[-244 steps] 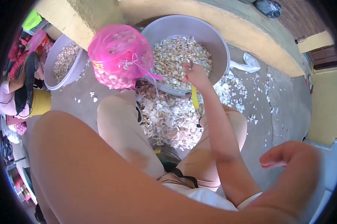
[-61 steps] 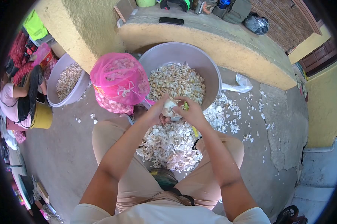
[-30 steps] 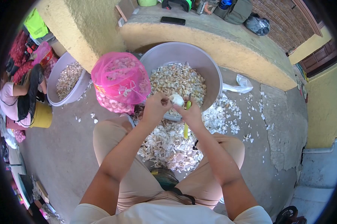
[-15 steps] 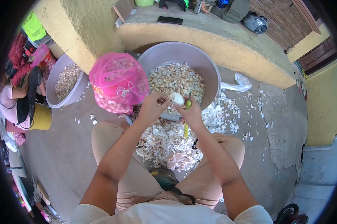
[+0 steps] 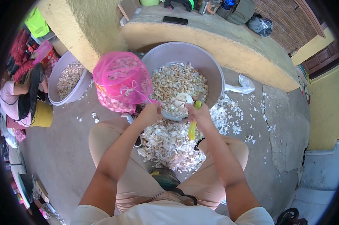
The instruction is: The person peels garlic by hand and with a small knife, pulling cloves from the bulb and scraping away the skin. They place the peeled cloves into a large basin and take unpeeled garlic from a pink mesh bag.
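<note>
A white garlic bulb (image 5: 183,100) is at the fingertips of my right hand (image 5: 200,114), over the near edge of a large grey tub (image 5: 214,71) of garlic cloves (image 5: 177,80). The same hand also grips a yellow-green knife (image 5: 192,129), its handle pointing down. My left hand (image 5: 151,114) is closed, with its fingertips near a pink strand from the pink mesh bag (image 5: 122,80); whatever they hold is too small to make out. Loose garlic skins (image 5: 173,144) lie in a heap below both hands.
A second tub (image 5: 81,84) with cloves stands at the left, beside a seated person (image 5: 17,93) and a yellow bucket (image 5: 42,114). On the ledge (image 5: 214,41) lie a black phone (image 5: 175,20) and bags. A white plastic bag (image 5: 242,85) is right of the large tub.
My left hand has come away from the bulb, down and slightly left. The bulb is now only at my right hand, which has shifted right, and the knife is tilted more.
</note>
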The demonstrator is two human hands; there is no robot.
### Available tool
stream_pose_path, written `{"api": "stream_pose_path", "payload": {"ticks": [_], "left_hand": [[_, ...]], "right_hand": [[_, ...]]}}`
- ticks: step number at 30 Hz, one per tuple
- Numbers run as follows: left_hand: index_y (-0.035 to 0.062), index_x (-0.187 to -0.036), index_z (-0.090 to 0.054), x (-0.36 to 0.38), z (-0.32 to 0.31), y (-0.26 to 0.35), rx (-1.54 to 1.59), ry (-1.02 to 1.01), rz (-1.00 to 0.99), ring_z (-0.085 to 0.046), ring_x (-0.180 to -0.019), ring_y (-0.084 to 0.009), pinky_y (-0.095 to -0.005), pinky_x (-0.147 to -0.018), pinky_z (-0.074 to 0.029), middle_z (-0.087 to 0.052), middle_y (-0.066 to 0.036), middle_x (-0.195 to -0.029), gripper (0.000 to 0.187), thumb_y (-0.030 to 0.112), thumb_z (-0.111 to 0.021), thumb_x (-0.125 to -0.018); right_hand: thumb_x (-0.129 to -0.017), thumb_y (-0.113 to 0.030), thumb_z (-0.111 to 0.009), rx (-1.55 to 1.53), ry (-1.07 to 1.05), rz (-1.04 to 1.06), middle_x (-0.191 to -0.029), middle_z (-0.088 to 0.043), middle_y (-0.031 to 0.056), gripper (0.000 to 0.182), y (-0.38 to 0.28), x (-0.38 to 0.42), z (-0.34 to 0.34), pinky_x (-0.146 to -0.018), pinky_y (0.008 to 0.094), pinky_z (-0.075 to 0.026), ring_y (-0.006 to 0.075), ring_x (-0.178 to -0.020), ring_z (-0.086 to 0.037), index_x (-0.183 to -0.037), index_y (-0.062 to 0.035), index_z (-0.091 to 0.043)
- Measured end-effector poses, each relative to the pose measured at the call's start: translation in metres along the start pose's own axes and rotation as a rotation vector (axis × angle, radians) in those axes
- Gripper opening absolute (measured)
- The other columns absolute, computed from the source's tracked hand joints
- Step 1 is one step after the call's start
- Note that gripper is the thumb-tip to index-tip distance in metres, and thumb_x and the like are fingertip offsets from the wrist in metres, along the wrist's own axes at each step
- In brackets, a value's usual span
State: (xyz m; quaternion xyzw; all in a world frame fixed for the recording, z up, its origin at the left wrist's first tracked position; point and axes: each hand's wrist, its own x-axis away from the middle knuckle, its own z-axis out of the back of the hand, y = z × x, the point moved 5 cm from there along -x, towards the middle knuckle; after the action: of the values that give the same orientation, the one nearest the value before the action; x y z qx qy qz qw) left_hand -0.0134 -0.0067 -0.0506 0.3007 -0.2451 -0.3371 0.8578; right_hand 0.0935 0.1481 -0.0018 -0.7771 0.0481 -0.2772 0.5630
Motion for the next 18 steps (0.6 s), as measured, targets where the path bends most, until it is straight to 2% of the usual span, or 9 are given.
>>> {"api": "stream_pose_path", "payload": {"ticks": [3,6,9,12,15,18], "left_hand": [[-0.0025,-0.082,-0.056,0.005,-0.007,0.005,0.258,0.024,-0.113,-0.058,-0.072,-0.0205,-0.0282,-0.065,-0.045,-0.059,-0.013,-0.078,0.017,0.004,-0.059,-0.067],[-0.0017,-0.088,-0.056,0.004,0.011,0.031,0.208,0.173,-0.354,-0.058,-0.074,-0.0180,-0.0273,-0.068,-0.045,-0.059,-0.011,-0.084,0.019,0.006,-0.060,-0.071],[-0.0005,-0.087,-0.057,0.004,0.017,0.033,0.604,0.225,-0.134,-0.058,-0.075,-0.0146,-0.0272,-0.068,-0.046,-0.060,-0.008,-0.083,0.019,0.009,-0.063,-0.073],[0.0000,-0.087,-0.058,0.007,0.023,0.046,0.464,0.230,-0.057,-0.057,-0.076,-0.0118,-0.0263,-0.068,-0.046,-0.061,-0.006,-0.081,0.019,0.010,-0.065,-0.073],[0.0000,-0.086,-0.058,0.004,0.021,0.045,0.530,0.290,-0.087,-0.058,-0.075,-0.0120,-0.0251,-0.068,-0.047,-0.061,-0.007,-0.079,0.019,0.007,-0.066,-0.071],[0.0008,-0.089,-0.059,0.005,0.024,0.046,0.518,0.289,-0.115,-0.058,-0.074,-0.0123,-0.0245,-0.067,-0.047,-0.061,-0.006,-0.081,0.019,0.005,-0.064,-0.071]], "right_hand": [[-0.076,-0.010,-0.062,0.015,-0.038,0.009,-0.058,-0.041,-0.0010,0.054,0.000,-0.001,0.001,-0.038,0.0230,-0.033,0.0068,-0.042,-0.037,-0.119,0.0063,-0.034],[-0.073,-0.013,-0.066,0.150,0.033,0.021,-0.064,-0.045,0.0017,0.052,0.008,-0.006,0.004,-0.034,0.0224,-0.034,0.0075,-0.042,-0.043,-0.114,0.0050,-0.042],[-0.070,-0.015,-0.069,0.254,0.068,0.101,-0.067,-0.046,0.0022,0.050,0.004,-0.002,-0.001,-0.034,0.0225,-0.034,0.0076,-0.043,-0.044,-0.109,0.0038,-0.044],[-0.071,-0.014,-0.069,0.300,0.048,0.082,-0.075,-0.043,0.0032,0.052,0.007,-0.003,-0.004,-0.037,0.0223,-0.035,0.0081,-0.045,-0.043,-0.111,0.0022,-0.039],[-0.072,-0.013,-0.068,0.209,0.046,0.049,-0.073,-0.043,0.0026,0.052,0.009,-0.005,-0.005,-0.037,0.0226,-0.035,0.0081,-0.045,-0.043,-0.112,0.0022,-0.038],[-0.072,-0.016,-0.068,0.150,0.086,0.093,-0.066,-0.046,0.0021,0.049,0.009,-0.007,-0.005,-0.034,0.0217,-0.034,0.0078,-0.042,-0.044,-0.108,0.0046,-0.043]]}}
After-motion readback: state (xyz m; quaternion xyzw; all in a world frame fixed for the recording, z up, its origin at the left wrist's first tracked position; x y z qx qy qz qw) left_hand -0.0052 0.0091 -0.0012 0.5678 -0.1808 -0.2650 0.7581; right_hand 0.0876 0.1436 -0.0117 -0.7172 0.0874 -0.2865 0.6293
